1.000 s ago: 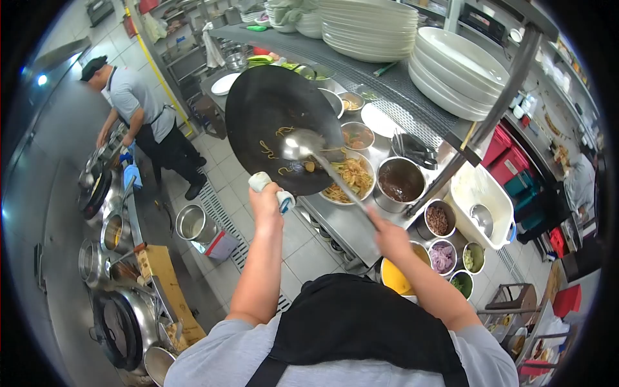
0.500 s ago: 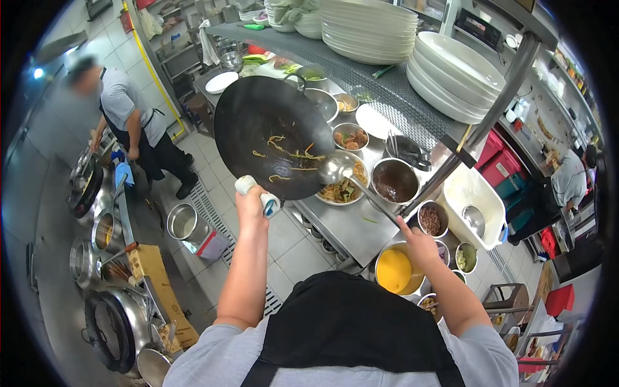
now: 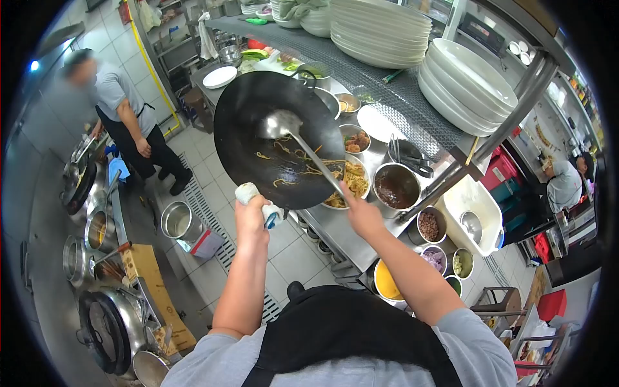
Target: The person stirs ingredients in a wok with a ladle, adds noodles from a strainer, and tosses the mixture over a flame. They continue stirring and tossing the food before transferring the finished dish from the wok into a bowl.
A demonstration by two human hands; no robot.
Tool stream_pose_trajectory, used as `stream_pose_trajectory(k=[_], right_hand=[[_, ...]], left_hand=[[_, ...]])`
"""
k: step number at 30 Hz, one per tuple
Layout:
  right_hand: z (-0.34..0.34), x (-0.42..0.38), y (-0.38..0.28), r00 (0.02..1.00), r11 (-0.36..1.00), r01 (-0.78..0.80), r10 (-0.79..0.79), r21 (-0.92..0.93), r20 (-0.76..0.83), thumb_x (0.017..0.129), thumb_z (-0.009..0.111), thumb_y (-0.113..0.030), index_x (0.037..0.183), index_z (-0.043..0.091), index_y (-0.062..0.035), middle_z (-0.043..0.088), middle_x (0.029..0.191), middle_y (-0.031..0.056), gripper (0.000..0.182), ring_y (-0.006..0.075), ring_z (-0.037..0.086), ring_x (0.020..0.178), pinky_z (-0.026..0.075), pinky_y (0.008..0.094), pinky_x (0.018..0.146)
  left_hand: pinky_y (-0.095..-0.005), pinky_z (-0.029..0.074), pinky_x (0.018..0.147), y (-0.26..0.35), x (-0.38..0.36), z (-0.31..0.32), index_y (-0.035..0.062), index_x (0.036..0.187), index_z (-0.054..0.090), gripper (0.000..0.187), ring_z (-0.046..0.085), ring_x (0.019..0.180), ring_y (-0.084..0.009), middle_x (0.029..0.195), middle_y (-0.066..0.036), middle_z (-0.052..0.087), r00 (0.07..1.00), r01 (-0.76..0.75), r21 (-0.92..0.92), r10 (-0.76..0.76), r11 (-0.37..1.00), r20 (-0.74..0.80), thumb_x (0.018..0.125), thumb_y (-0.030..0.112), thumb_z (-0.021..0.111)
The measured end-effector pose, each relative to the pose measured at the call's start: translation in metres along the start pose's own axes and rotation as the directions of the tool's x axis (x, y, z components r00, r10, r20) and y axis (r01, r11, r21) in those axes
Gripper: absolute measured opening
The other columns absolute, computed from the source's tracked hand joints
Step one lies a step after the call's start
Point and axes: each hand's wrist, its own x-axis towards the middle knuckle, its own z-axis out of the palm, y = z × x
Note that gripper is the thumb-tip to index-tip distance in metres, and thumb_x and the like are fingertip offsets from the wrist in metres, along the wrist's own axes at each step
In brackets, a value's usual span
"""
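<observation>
My left hand (image 3: 253, 219) is closed around the wok's handle, which is wrapped in a white cloth (image 3: 247, 192). The large black wok (image 3: 245, 138) is tilted beside the counter, with scattered noodle strands (image 3: 313, 169) inside. My right hand (image 3: 363, 214) grips the handle of a steel ladle (image 3: 282, 122), whose bowl is within the wok. Just below the wok's right rim, a plate of noodles (image 3: 356, 182) rests on the counter, partly hidden. Next to my right hand stands a pot of dark sauce (image 3: 394, 187).
Tubs of beans (image 3: 428, 226) and yellow liquid (image 3: 387, 281) stand at the right. A white bin (image 3: 474, 206) holds a steel bowl. Stacked plates (image 3: 380, 32) line the shelf above. A co-worker (image 3: 129, 116) stands at the stoves on the left; another person (image 3: 564, 184) is far right.
The ladle has moved left from the plate of noodles into the wok, and my right hand has gone up and left with it. My left hand keeps hold of the wok, which has barely moved.
</observation>
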Motion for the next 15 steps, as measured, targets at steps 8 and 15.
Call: stream_pose_trajectory(k=[8,15], right_hand=[[-0.025,-0.133,0.093,0.992,0.903,-0.097,0.122,-0.418,0.033,0.081,0.050,-0.004,0.148,0.015,-0.0239,0.059,0.084,0.0149,0.078,0.0307,0.064,0.069,0.053,0.0407,0.059],[-0.047,-0.117,0.066,0.997,0.982,-0.072,0.068,-0.172,-0.032,0.082,0.048,-0.007,0.146,0.020,-0.0293,0.062,0.092,0.0175,0.074,0.0342,0.064,0.073,0.052,0.0432,0.064]], left_hand=[[-0.0302,0.046,0.054,0.005,0.018,-0.005,0.0039,0.099,0.047,0.035,0.055,0.064,-0.0172,0.081,-0.005,0.052,0.999,-0.013,0.008,0.013,1.000,-0.035,0.065,-0.005,0.051],[-0.0289,0.047,0.056,0.006,0.027,-0.007,0.0021,0.102,0.047,0.038,0.056,0.065,-0.0156,0.079,-0.005,0.054,0.998,-0.046,0.081,0.049,0.996,-0.035,0.066,-0.005,0.052]])
